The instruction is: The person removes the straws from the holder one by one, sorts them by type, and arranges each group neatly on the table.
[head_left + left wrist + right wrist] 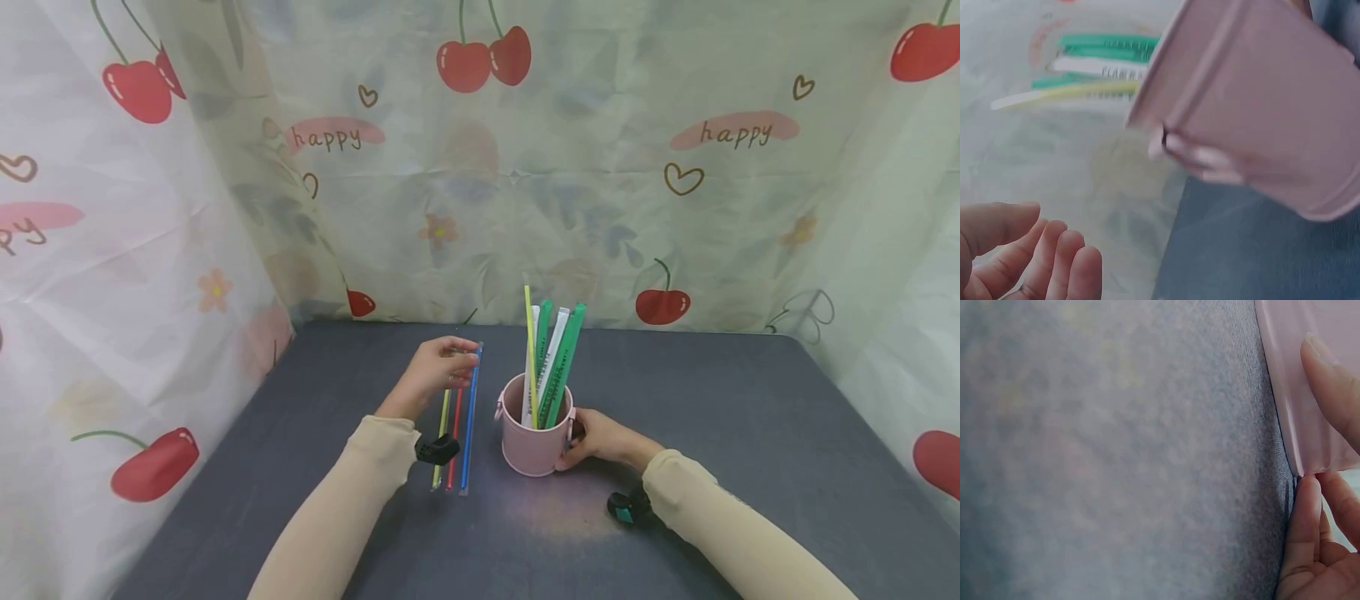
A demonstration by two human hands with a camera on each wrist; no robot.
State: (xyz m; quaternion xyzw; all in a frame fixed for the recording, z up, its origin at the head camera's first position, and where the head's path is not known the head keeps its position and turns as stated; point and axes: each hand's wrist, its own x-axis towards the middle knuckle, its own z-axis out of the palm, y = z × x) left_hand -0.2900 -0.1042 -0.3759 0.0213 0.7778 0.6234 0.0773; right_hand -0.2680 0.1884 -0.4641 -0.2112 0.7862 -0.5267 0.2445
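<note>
A pink bucket (pixel 528 454) stands upright on the dark table, with a yellow straw (pixel 530 350) and green (pixel 567 354) and white (pixel 556 346) printed wrapped sticks leaning inside it. My right hand (pixel 609 439) holds the bucket at its right side; the right wrist view has the thumb (pixel 1329 387) on its wall and fingertips by its lower edge. To the left lie a yellow straw (pixel 444 417), a red straw (pixel 456 421) and a blue straw (pixel 470 429), side by side. Over their far ends is my left hand (pixel 429 375), fingers loosely bent, holding nothing in the left wrist view.
The dark table (pixel 697 392) ends at a cherry-print cloth (pixel 570 192) hanging behind it and at both sides. A black band device (pixel 438 450) on the left wrist overlaps the straws in the head view; another (pixel 628 506) sits at the right wrist.
</note>
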